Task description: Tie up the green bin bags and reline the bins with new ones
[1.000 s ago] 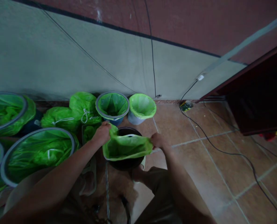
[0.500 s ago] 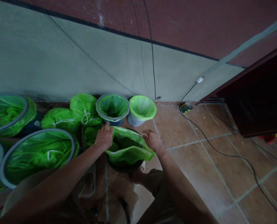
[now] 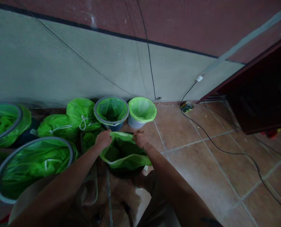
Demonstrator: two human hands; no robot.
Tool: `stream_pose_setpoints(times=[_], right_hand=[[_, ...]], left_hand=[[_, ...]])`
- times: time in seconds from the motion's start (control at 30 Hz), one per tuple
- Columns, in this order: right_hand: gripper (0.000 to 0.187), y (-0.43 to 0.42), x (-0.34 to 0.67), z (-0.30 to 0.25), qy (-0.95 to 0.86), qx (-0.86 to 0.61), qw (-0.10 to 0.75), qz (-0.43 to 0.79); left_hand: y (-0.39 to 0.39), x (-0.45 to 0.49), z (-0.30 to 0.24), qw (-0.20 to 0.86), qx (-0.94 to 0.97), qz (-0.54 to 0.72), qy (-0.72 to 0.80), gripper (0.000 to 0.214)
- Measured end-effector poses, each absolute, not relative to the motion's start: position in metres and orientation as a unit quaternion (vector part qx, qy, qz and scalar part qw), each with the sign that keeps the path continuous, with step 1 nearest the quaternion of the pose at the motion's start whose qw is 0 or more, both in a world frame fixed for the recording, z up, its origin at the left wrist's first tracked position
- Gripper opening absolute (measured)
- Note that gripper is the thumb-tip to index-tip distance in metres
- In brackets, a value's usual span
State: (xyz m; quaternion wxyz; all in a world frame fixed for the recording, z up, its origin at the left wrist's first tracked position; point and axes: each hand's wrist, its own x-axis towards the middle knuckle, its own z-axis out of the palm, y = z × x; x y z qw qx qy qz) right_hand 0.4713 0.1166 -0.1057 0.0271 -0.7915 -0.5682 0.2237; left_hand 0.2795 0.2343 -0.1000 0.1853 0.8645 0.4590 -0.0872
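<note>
A green trash bag (image 3: 128, 160) hangs open-mouthed inside a dark bin (image 3: 125, 174) on the floor between my feet. My left hand (image 3: 103, 139) grips the far left part of the bag's edge, fingers closed. On the far right part of the same edge, my right hand (image 3: 140, 139) is closed around the plastic. Just beyond them stand a blue bin with a grey rim (image 3: 111, 110), lined in green, and a pale bin (image 3: 137, 123) with its green liner folded over the lip.
Tied green bags (image 3: 80, 112) lie along the wall at left. Large grey-rimmed, green-lined bins (image 3: 33, 170) stand at near left. A black cable (image 3: 221, 153) snakes over the tiles at right, past a small can (image 3: 187, 107). Dark furniture (image 3: 261, 94) stands far right.
My right hand has moved left and closed on the bag's far edge. My left hand has closed on the edge too, and the bag's mouth is drawn slightly left. The view has shifted a little.
</note>
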Motion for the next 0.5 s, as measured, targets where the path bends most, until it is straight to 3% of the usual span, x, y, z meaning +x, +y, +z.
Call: stream_pose_setpoints(times=[0.3, 0.5], right_hand=[[0.023, 0.118, 0.492, -0.094, -0.389, -0.889, 0.082, 0.226], [0.044, 0.116, 0.497, -0.103, -0.371, -0.871, 0.157, 0.28]], left_hand=[[0.241, 0.266, -0.107, 0.205, 0.892, -0.103, 0.39, 0.031], [0.243, 0.27, -0.103, 0.242, 0.874, -0.103, 0.409, 0.034]])
